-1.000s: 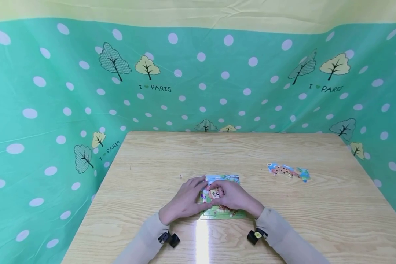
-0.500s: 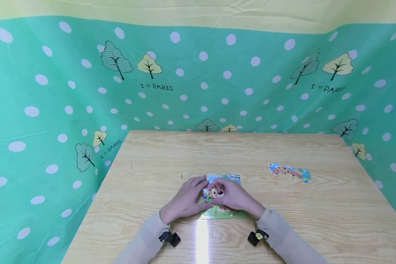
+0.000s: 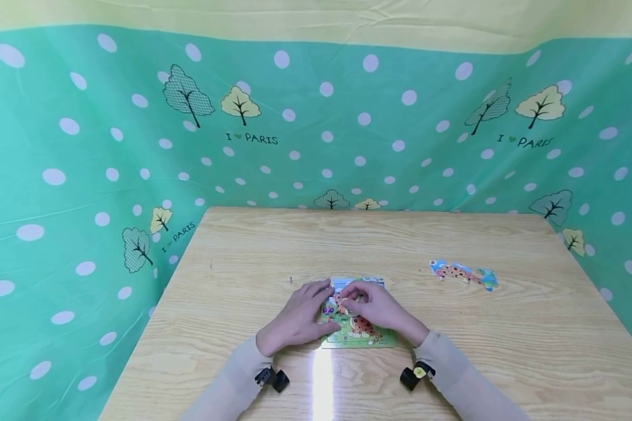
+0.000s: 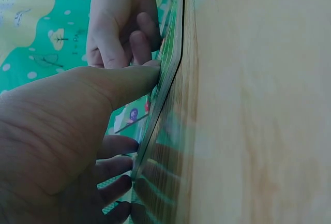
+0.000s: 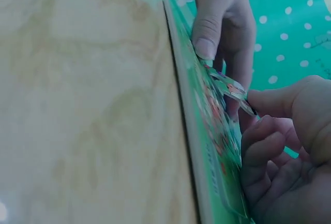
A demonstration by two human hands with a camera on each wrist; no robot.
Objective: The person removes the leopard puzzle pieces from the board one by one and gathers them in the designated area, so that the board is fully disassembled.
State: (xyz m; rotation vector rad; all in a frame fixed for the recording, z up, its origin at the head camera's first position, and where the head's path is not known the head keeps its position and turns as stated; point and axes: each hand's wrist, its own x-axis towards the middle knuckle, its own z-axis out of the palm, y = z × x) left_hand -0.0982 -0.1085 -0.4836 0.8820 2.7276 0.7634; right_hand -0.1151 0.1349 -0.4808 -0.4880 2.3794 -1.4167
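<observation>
A flat jigsaw board point(image 3: 334, 340) with a spotted cartoon leopard on green and blue lies on the table in the head view. My left hand point(image 3: 297, 316) rests on its left side, thumb at the lower part and fingers spread along the upper left. Over the middle of the board, my right hand point(image 3: 376, 305) pinches a jigsaw piece point(image 5: 232, 89) between thumb and fingers. The right wrist view has that piece tilted up from the board surface, its far end near the left thumb. Fingers partly cover the picture.
Several joined or touching jigsaw pieces point(image 3: 455, 273) with spots and blue lie to the right on the wooden table point(image 3: 253, 240). A tiny speck point(image 3: 291, 279) lies left of the board. A green dotted cloth point(image 3: 316, 117) hangs behind the table.
My right hand has moved slightly right and tilted the piece up, uncovering more of the leopard's body on the board. My left hand stays in place. The head view has shifted a little.
</observation>
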